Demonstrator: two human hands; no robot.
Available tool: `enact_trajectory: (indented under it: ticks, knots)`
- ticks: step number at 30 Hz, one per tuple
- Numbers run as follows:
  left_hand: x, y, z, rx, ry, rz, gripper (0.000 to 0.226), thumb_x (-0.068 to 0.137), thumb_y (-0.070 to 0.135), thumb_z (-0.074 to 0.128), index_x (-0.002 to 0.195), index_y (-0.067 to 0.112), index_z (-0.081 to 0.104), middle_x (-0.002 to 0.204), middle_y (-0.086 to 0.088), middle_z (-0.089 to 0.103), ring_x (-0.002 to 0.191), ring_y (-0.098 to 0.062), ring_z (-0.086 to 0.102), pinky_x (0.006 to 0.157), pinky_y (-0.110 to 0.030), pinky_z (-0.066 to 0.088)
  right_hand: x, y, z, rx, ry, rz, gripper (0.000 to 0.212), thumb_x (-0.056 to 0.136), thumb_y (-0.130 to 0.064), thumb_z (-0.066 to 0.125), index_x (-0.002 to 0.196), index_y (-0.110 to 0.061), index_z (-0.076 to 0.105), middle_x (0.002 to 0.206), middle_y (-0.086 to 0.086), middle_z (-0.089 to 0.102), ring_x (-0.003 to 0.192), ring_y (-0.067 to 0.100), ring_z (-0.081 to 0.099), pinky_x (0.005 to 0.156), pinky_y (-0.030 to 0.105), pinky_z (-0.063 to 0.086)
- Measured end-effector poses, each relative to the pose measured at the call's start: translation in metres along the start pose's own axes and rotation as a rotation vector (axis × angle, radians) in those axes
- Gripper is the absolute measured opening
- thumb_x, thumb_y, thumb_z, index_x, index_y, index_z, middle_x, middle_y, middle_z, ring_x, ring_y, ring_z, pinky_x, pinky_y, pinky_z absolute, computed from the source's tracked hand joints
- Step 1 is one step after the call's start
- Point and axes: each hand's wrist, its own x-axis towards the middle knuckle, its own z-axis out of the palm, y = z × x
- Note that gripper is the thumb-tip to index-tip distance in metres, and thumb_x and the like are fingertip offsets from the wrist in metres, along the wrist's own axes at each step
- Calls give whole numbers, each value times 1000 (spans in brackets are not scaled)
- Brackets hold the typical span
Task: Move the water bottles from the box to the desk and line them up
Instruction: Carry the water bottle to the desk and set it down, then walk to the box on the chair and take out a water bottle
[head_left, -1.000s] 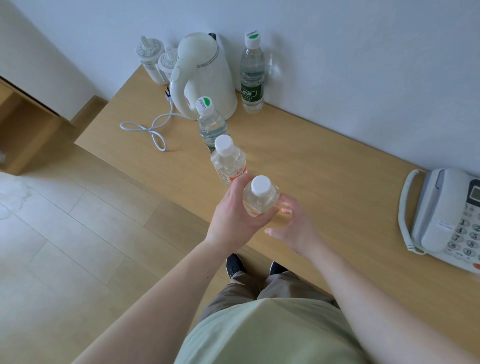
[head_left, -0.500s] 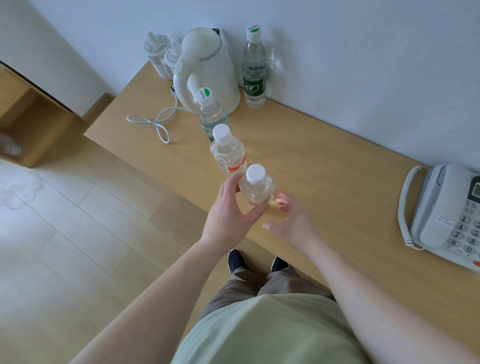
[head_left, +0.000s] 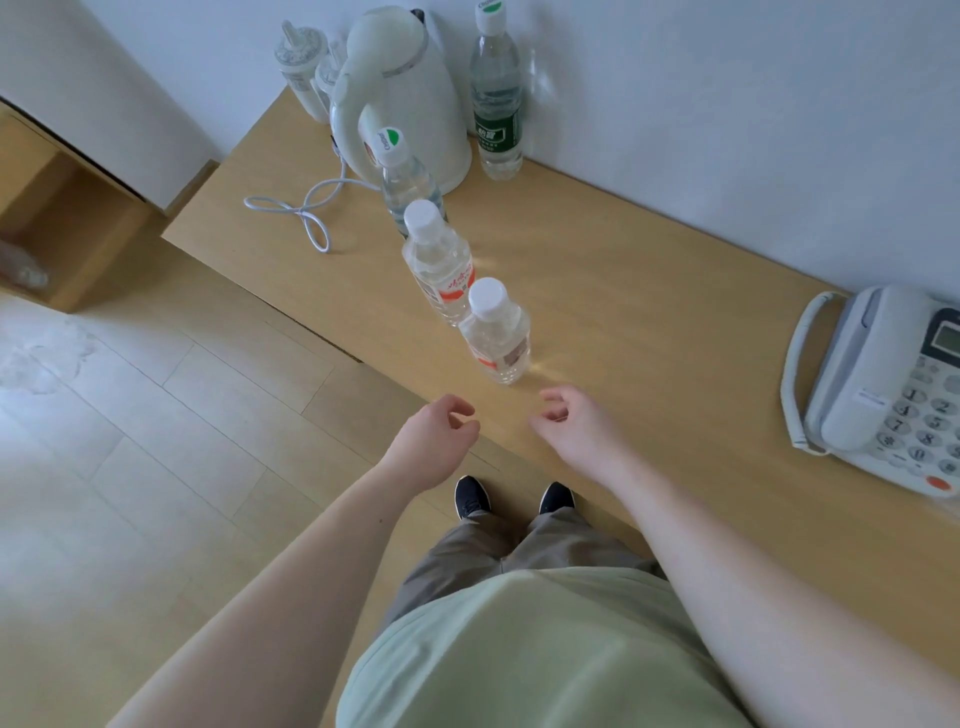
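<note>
Three clear water bottles stand upright in a row on the wooden desk (head_left: 649, 291). Nearest me is a small white-capped bottle (head_left: 496, 335), behind it a red-labelled bottle (head_left: 439, 262), then a green-dot-capped bottle (head_left: 405, 179). A taller green-labelled bottle (head_left: 496, 98) stands by the wall. My left hand (head_left: 434, 441) and my right hand (head_left: 571, 423) hover just short of the nearest bottle, fingers loosely curled, holding nothing. An open wooden box (head_left: 62, 218) sits on the floor at the far left, with a blurred clear item (head_left: 23, 267) inside.
A white electric kettle (head_left: 400, 98) with its looped cord (head_left: 301, 208) stands at the desk's back left, with two white lidded containers (head_left: 306, 67) behind it. A white telephone (head_left: 883, 374) lies on the right. The desk's front edge runs just under my hands.
My left hand set the small white-capped bottle down at the near end of the row and let go. Both hands have drawn back toward me.
</note>
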Motion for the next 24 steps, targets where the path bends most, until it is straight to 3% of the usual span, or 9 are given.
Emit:
enact_trajectory:
  ticks: [3, 5, 7, 11, 17, 24]
  knots:
    - [-1, -7, 6, 140, -162, -2, 34, 98, 39, 55, 128, 24, 58, 108, 0, 68, 96, -16, 64, 77, -28, 48, -8, 3, 0, -44, -23, 29, 44, 96, -32, 63, 137, -19, 52, 115, -4, 65, 98, 15, 59, 78, 26, 41]
    - [1, -10, 9, 158, -213, -3, 35, 98, 40, 56, 128, 23, 58, 106, 0, 69, 90, -13, 64, 75, -28, 48, -12, 5, 0, -57, -18, 55, 44, 96, -35, 64, 135, -20, 53, 118, -4, 66, 100, 15, 60, 83, 27, 41]
    - [5, -13, 7, 155, -233, -3, 34, 97, 39, 57, 127, 22, 59, 102, 0, 70, 82, -10, 64, 69, -28, 49, -18, 9, 0, -52, 3, 81, 42, 96, -37, 64, 133, -21, 54, 120, -4, 65, 99, 15, 60, 82, 28, 42]
    - [19, -19, 3, 170, -257, 44, 33, 96, 38, 58, 125, 21, 59, 105, -1, 70, 92, -13, 70, 83, -35, 57, -33, 18, 6, -17, 62, 123, 41, 96, -37, 62, 134, -20, 55, 124, -3, 61, 100, 14, 57, 83, 27, 41]
    - [26, -37, 8, 305, -348, 120, 30, 96, 39, 58, 121, 23, 61, 98, -1, 73, 92, -19, 71, 85, -38, 58, -62, 33, 23, 28, 174, 223, 44, 97, -39, 61, 136, -19, 55, 134, 0, 58, 116, 20, 58, 93, 30, 44]
    - [19, -48, 23, 431, -458, 197, 25, 95, 39, 57, 116, 24, 60, 97, -2, 74, 95, -24, 72, 88, -42, 59, -103, 61, 58, 146, 281, 308, 43, 99, -37, 55, 138, -18, 54, 129, 0, 60, 109, 18, 62, 91, 33, 50]
